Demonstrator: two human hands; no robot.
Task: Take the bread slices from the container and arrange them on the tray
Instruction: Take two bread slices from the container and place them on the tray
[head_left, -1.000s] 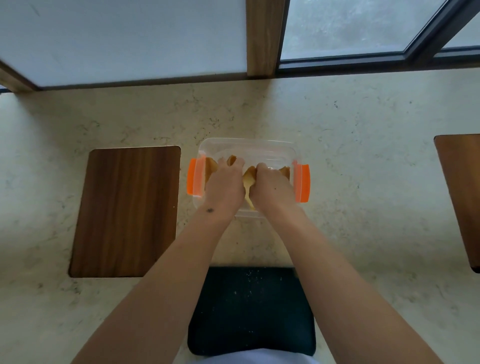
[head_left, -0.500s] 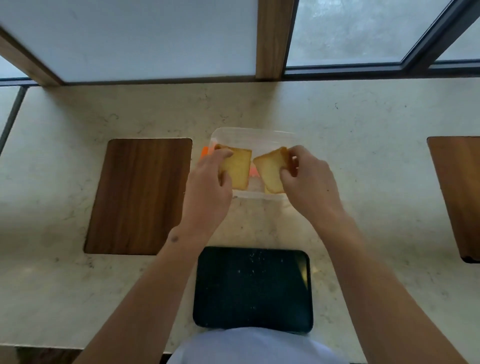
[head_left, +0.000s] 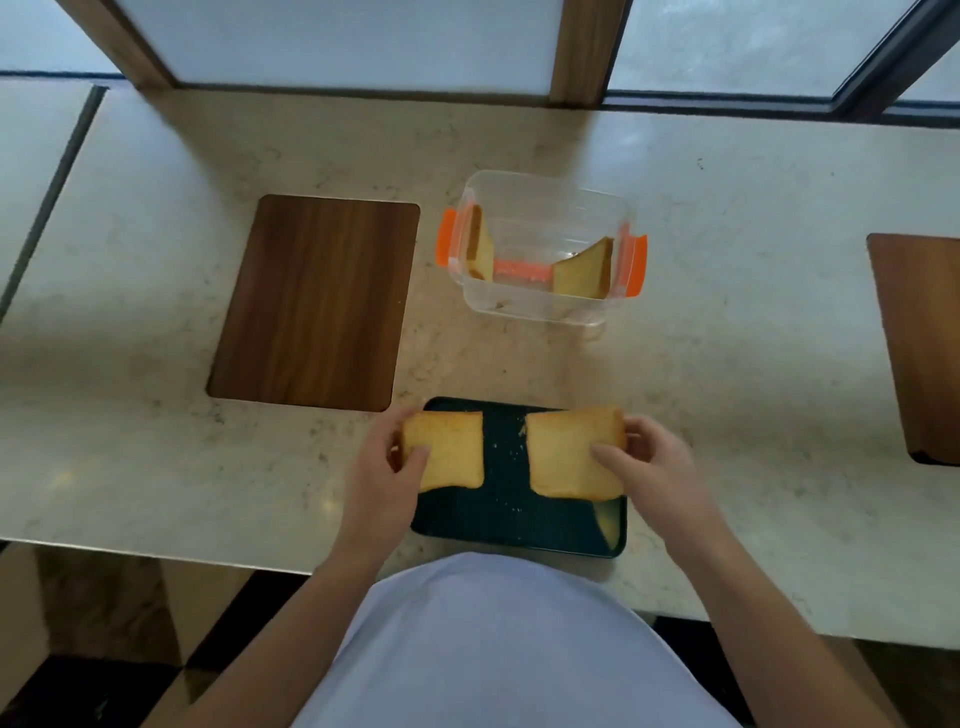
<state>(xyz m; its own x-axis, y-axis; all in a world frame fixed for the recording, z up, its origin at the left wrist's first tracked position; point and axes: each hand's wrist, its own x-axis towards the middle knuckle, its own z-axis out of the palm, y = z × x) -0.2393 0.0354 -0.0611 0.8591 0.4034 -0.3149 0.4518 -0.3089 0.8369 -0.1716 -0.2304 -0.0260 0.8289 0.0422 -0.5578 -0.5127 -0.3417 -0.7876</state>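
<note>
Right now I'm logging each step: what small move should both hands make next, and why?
Probably lower and release. The left hand holds one bread slice and the right hand another slice, both over the dark tray. Two more slices wait in the container.

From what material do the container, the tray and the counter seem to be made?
Container: clear plastic, since the bread shows through its walls, with orange clips.
Tray: dark and slightly glossy, with a fine textured surface; coated metal or plastic, I cannot tell which.
Counter: pale polished stone, likely marble or an imitation, judging by its veins and sheen.
</note>
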